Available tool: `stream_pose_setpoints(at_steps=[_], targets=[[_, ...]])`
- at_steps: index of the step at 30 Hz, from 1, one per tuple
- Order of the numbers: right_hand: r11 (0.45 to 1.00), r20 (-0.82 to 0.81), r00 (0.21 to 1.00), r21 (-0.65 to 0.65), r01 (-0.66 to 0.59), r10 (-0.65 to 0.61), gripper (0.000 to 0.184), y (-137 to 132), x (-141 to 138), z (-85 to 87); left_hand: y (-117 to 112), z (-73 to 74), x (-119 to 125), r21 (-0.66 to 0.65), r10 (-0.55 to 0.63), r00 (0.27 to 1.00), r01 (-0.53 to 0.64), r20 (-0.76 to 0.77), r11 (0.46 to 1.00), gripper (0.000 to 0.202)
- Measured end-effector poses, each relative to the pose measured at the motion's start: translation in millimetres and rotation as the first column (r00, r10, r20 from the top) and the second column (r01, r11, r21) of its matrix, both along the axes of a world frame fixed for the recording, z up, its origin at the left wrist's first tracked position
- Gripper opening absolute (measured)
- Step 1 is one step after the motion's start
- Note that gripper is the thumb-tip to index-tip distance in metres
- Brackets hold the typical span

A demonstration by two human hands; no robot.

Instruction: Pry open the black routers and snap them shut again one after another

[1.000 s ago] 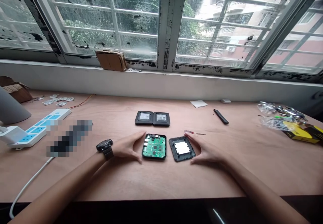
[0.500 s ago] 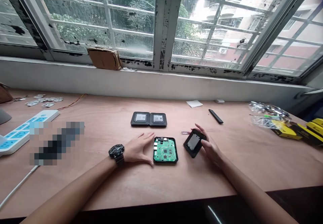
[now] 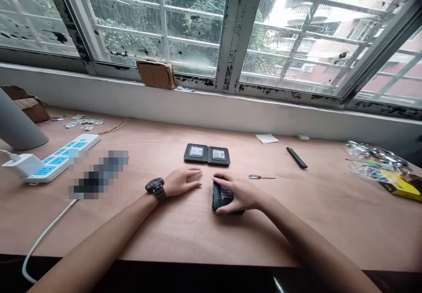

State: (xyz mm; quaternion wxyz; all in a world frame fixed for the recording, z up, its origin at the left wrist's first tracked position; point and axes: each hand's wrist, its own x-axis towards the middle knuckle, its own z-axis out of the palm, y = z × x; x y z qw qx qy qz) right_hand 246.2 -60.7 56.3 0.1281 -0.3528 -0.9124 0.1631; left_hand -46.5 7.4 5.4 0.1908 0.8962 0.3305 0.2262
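My right hand (image 3: 244, 192) grips a black square cover (image 3: 219, 196) by its edges, thumb near and fingers far. Beneath the cover lies the black case with the green circuit board, now mostly hidden; a sliver of green shows at its left side. Whether the cover is seated flat I cannot tell. My left hand (image 3: 180, 183), with a black watch (image 3: 155, 187) on the wrist, rests on the table left of the case, fingers apart and holding nothing. Behind the hands sit two black square boxes (image 3: 207, 155) with white labels, side by side.
A small screwdriver (image 3: 260, 177) lies right of my right hand, with a black bar-shaped piece (image 3: 296, 158) beyond it. At left is a white power strip (image 3: 59, 157) with a plug. Plastic bags (image 3: 376, 159) and a yellow box (image 3: 402, 186) are at right.
My right hand has brought the cover left, onto the case with the circuit board. My left hand has drawn back from the case. The view has shifted left.
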Motion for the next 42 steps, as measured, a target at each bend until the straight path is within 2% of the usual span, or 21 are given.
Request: stream_pose_setpoints(at_steps=[6,16,23,33,36,38,42], targets=[[0.999,0.062,0.998,0.034,0.031,-0.033,0.098,-1.0,-5.3,-11.2,-5.2,2.8,1.9,0.007,-0.019,1.000,0.019,0.015,1.000,0.044],[0.999,0.074,0.996,0.010,0.045,-0.046,0.096,-4.6,-4.7,-10.0,-8.8,7.6,3.8,0.005,-0.068,0.998,0.068,-0.002,0.998,0.039],[0.998,0.087,0.994,-0.004,0.060,-0.059,0.098,-6.6,-3.1,-10.5,-7.6,4.0,2.6,-0.010,-0.078,0.997,0.078,0.021,0.997,0.040],[0.997,0.031,0.998,-0.058,0.054,-0.052,0.113,-10.3,6.8,-15.4,-6.8,5.5,0.9,-0.025,-0.043,0.999,0.044,0.019,0.999,0.040],[0.997,0.036,0.997,-0.020,0.073,-0.072,0.120,-15.1,23.5,-17.4,-7.1,7.1,-0.2,0.024,-0.018,1.000,0.018,0.006,1.000,0.038],[0.994,0.033,0.995,0.052,0.092,-0.093,0.122,-20.2,35.8,-23.7,-12.3,8.4,4.0,0.096,-0.012,1.000,0.011,0.008,0.995,0.034],[0.970,0.015,0.992,0.212,0.118,-0.124,0.124,-30.1,50.9,-41.4,-40.3,7.7,27.0,0.268,-0.135,0.990,0.116,0.052,0.957,0.025]])
